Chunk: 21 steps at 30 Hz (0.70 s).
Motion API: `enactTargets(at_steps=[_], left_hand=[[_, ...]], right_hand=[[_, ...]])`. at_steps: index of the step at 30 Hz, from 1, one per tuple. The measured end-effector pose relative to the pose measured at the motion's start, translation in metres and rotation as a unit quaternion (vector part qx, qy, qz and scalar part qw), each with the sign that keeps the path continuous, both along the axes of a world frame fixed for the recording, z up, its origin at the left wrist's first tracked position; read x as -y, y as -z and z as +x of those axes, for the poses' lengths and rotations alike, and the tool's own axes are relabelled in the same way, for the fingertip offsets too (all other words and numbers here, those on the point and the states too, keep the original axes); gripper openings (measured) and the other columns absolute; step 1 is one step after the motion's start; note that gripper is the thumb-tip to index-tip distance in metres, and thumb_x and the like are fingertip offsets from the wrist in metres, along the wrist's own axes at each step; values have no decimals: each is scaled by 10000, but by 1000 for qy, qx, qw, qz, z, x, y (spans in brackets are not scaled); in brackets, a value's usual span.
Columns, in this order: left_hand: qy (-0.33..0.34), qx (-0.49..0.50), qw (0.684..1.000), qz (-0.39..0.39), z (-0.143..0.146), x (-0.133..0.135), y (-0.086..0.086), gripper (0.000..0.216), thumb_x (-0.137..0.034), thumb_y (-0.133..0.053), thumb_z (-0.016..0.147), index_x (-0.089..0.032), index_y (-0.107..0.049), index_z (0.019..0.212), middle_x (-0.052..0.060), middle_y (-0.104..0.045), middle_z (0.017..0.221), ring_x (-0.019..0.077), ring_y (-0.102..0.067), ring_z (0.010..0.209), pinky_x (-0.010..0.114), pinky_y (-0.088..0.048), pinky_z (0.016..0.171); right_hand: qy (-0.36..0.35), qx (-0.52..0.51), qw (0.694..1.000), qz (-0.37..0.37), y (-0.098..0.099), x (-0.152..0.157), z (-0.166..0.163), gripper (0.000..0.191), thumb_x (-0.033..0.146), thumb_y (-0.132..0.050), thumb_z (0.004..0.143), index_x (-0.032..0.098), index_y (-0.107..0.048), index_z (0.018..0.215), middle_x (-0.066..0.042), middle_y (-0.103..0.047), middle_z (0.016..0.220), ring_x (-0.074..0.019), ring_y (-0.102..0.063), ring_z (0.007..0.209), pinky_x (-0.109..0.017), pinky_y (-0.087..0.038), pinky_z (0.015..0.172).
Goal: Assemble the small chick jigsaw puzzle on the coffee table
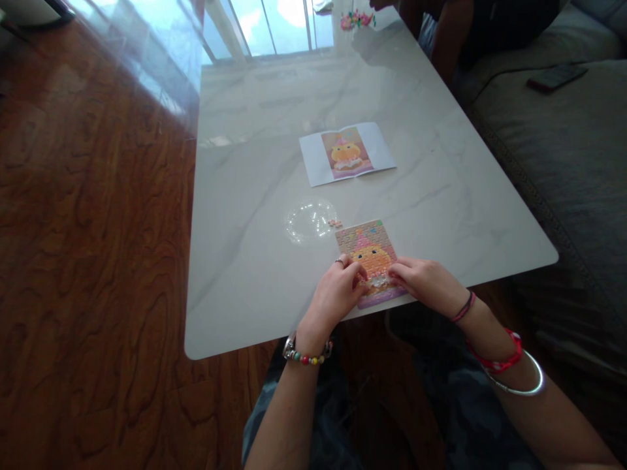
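At the near edge of the table lies a small mosaic picture board [371, 256], showing a yellow-orange figure with dark eyes and a pink party hat, with a purple strip at the bottom. My left hand [339, 287] rests at its lower left, thumb and fingertips drawn together over the surface. From the right, my right hand [425, 279] reaches its pinched fingertips onto the lower right part. Whatever is between the fingers of either hand is too small or hidden to name. A few tiny pinkish pieces [336, 223] lie just beyond the board's top left corner.
A creased printed sheet [385, 147] with a similar picture lies farther up the glossy marble-patterned table [245, 261]. At the far end are small pink and green pieces [356, 21]. Another person sits at the far right. A phone [557, 78] lies on the sofa [582, 143].
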State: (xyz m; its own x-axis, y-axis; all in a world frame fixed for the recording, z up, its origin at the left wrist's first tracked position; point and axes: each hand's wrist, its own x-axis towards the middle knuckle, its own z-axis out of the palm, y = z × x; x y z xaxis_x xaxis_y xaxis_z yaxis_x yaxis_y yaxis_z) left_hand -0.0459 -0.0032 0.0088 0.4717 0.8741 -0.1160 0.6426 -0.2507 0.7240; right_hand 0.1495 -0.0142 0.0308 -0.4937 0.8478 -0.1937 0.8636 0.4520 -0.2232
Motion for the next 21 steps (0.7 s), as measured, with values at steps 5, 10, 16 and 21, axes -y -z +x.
enactTargets(at_steps=[5, 10, 16, 21], left_hand=[[1, 8, 1000, 1, -1, 0, 1, 69, -186, -558, 714, -191, -556, 782, 14, -472, 854, 110, -504, 697, 277, -463, 663], [1, 6, 1000, -2, 0, -1, 0, 67, -180, -558, 713, -188, -553, 779, 13, -469, 846, 109, -500, 696, 274, -460, 661], [3, 3, 1000, -4, 0, 0, 1, 73, -176, -555, 715, -188, -550, 787, 11, -465, 846, 109, -499, 702, 271, -456, 661], [2, 8, 1000, -3, -1, 0, 1, 70, -187, -561, 712, -190, -553, 781, 11, -468, 842, 109, -501, 701, 272, -455, 659]], right_hand=[[7, 0, 1000, 6, -2, 1, -2, 175, 210, -429, 842, 162, -584, 779, -47, -591, 791, -114, -519, 658, -235, -299, 554], [12, 12, 1000, 18, -3, 2, -2, 162, 201, -454, 825, 168, -599, 761, -37, -588, 779, -107, -504, 641, -237, -278, 543], [28, 16, 999, 31, -3, 3, -2, 200, 231, -433, 841, 178, -617, 782, -33, -584, 782, -99, -483, 610, -242, -263, 529], [19, 7, 999, 38, -2, 3, -2, 205, 216, -438, 841, 174, -625, 767, -31, -580, 750, -96, -472, 602, -246, -257, 525]])
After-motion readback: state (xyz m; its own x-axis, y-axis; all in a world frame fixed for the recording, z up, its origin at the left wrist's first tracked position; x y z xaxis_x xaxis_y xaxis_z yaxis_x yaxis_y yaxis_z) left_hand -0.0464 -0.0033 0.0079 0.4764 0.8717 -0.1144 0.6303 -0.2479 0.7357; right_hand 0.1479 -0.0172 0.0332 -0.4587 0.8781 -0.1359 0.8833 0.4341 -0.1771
